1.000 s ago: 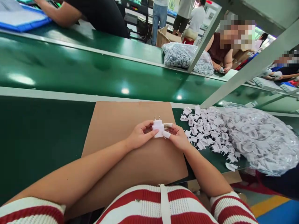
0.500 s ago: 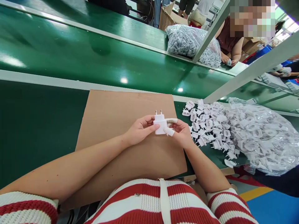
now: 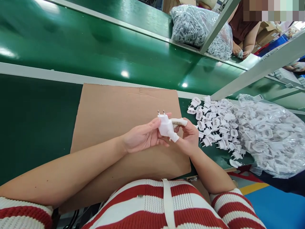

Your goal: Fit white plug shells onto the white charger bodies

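Observation:
A white two-pin plug charger (image 3: pixel 165 126) is held above the cardboard sheet, its metal pins pointing away from me. My right hand (image 3: pixel 190 137) pinches its right side between thumb and forefinger, both wrapped in white finger covers. On the other side, my left hand (image 3: pixel 143 136) has its thumb against the charger's left edge and a fingertip showing behind it. The lower fingers of that hand are loosely spread beneath the charger. Brown cardboard (image 3: pixel 107 108) lies flat under both hands.
Right of the cardboard, many loose white plug pieces (image 3: pixel 218 122) are heaped beside a clear bag (image 3: pixel 274 136) full of similar parts. A slanted metal post (image 3: pixel 252 74) rises behind them. Beyond the green belt (image 3: pixel 95 54) sits another filled bag (image 3: pixel 190 25), near a person's hands (image 3: pixel 240 52).
The charger has turned and tilted slightly in my fingers. My left thumb has shifted from its front to its upper left edge, and the left fingers have opened out underneath.

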Demonstrator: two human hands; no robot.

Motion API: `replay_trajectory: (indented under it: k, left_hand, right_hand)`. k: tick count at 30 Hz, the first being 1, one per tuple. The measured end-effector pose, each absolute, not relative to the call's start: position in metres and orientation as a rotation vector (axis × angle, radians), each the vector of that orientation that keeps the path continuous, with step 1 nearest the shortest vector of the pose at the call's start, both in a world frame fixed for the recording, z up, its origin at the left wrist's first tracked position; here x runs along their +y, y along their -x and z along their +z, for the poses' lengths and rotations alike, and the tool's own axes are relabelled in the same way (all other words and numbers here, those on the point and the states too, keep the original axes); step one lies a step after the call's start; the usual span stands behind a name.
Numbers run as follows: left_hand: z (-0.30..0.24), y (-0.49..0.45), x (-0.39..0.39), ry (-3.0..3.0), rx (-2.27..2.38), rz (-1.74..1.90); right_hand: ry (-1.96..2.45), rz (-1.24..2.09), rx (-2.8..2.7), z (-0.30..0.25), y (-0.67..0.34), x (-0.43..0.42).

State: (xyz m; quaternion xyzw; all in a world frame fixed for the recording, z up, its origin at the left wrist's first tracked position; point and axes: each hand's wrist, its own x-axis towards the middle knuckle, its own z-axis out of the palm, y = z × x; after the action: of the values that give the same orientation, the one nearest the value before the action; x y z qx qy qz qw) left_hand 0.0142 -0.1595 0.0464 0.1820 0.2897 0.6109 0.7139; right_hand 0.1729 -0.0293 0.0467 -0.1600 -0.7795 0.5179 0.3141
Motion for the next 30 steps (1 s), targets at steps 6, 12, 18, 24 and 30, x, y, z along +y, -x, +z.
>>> replay_trajectory:
  k: [6,12,18,24,30]
  left_hand:
    - [0.052,-0.013,-0.161,-0.319,0.487,1.368]
    - [0.047,-0.014,-0.16,-0.541,0.915,1.383]
    - [0.039,-0.02,-0.169,-1.045,1.239,1.284]
    - [0.041,-0.016,-0.167,-1.372,1.412,1.184]
    - [0.056,-0.023,-0.173,-1.412,1.661,0.951]
  right_hand:
    - [0.364,1.32,-2.096,0.048,-0.174,-0.028]
    - [0.385,1.307,-2.107,0.043,-0.173,-0.024]
    - [0.378,1.298,-2.113,0.051,-0.173,-0.025]
    - [0.265,1.164,-2.235,0.061,-0.176,-0.024]
    - [0.261,1.073,-2.33,0.065,-0.173,-0.023]
